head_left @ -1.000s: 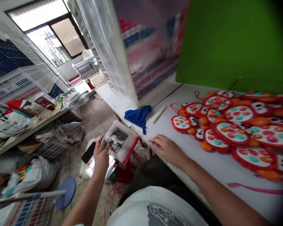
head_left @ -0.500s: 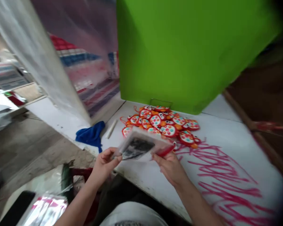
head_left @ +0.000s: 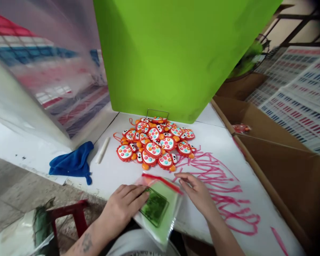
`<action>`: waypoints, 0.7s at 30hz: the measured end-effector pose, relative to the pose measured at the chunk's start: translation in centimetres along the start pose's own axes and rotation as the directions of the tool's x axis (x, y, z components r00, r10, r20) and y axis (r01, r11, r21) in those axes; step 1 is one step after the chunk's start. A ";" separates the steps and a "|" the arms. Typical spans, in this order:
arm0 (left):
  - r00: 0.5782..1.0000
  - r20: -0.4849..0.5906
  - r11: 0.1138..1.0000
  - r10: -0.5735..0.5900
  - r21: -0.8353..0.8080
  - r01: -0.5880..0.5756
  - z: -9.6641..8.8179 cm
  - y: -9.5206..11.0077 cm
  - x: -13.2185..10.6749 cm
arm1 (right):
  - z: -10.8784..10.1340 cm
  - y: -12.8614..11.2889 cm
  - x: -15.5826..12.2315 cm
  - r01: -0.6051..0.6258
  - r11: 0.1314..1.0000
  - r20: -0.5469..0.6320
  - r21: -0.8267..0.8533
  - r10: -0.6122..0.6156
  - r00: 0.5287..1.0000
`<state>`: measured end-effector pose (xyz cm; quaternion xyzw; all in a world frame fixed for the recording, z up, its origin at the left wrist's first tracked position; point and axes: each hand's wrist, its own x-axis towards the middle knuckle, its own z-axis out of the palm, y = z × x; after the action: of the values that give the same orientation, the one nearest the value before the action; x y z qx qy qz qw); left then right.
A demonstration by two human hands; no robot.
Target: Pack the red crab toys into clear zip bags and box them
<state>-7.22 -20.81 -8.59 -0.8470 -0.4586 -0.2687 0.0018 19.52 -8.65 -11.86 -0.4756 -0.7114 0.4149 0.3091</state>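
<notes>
Hard to read what's printed on the card inside the clear bag [head_left: 160, 204]: it shows green and dark through the plastic, but the detail is lost. The bag's near end hangs off the counter [head_left: 224, 149] edge and its bottom corner blurs against the person's white shirt [head_left: 138, 245]. Forearms are cut off by the lower frame. On the far left, a red stool [head_left: 72, 215] pokes out below the counter, only partly seen, with crumpled plastic beside it.

Now the room. The counter's near edge runs right under both hands. Behind the bag sits a pile of red and orange toys [head_left: 154, 144] with coloured dots, just in front of a big green board [head_left: 176, 53] standing upright at the back. A blue cloth [head_left: 72, 163] lies at the counter's left edge, a white stick [head_left: 102, 150] just beside it. Pink scribbles [head_left: 224, 188] cover the surface to the right, and that stretch is bare of objects up to the brown cardboard [head_left: 277, 160] along the right side. Between bag and toy pile there's a narrow strip of free surface.

The hands: the left hand [head_left: 125, 204] lies flat on the bag's left side, fingers spread loosely and pressing it down on the counter, not curled round it. The right hand [head_left: 198, 192] is at the bag's top right corner, fingers bent, fingertips [head_left: 181, 177] touching near the red zip strip [head_left: 162, 179]; whether it truly pinches the plastic, I cannot tell.
</notes>
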 end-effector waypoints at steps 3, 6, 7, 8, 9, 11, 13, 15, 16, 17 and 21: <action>0.998 0.018 0.980 -0.061 0.191 0.056 0.6 -0.3 -1.1 | 0.3 0.2 2.2 0.142 0.971 -0.088 -0.190 -0.161 0.983; 0.988 0.070 0.948 -0.134 0.301 0.107 2.0 0.2 -1.6 | 1.9 -0.5 4.5 0.277 0.872 -0.071 -0.403 -0.331 0.941; 0.985 0.092 0.941 -0.147 0.320 0.110 2.7 0.5 -1.5 | 2.6 -0.7 5.2 0.287 0.829 -0.065 -0.479 -0.360 0.931; 0.981 0.119 0.938 -0.152 0.331 0.105 3.4 0.9 -1.4 | 3.2 -0.7 5.7 0.281 0.788 -0.066 -0.548 -0.375 0.925; 0.978 0.144 0.938 -0.148 0.335 0.092 4.1 1.4 -1.2 | 3.8 -0.7 6.1 0.263 0.750 -0.070 -0.606 -0.380 0.922; 0.970 0.200 0.943 -0.139 0.326 0.068 5.2 2.3 -0.5 | 4.5 -0.4 6.4 0.219 0.693 -0.076 -0.687 -0.368 0.927; 0.952 0.269 0.956 -0.145 0.285 0.065 5.5 3.1 0.4 | 4.5 0.0 6.4 0.196 0.654 -0.059 -0.731 -0.346 0.936; 0.920 0.353 0.974 -0.169 0.203 0.101 5.0 3.5 1.4 | 3.9 0.3 6.1 0.232 0.632 0.008 -0.739 -0.337 0.941; 0.902 0.392 0.979 -0.184 0.153 0.133 4.6 3.6 1.9 | 3.5 0.4 5.9 0.264 0.629 0.047 -0.731 -0.340 0.939; 0.885 0.421 0.980 -0.197 0.104 0.169 4.1 3.6 2.3 | 3.1 0.4 5.7 0.298 0.633 0.085 -0.715 -0.344 0.935; 0.849 0.478 0.967 -0.225 0.004 0.254 3.1 2.9 3.9 | 1.2 0.5 4.6 0.313 0.724 0.099 -0.614 -0.322 0.941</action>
<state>-1.88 -18.66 -8.78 -0.8228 -0.5388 -0.0646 -0.1692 17.05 -4.67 -12.65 -0.4248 -0.8763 0.0946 0.2064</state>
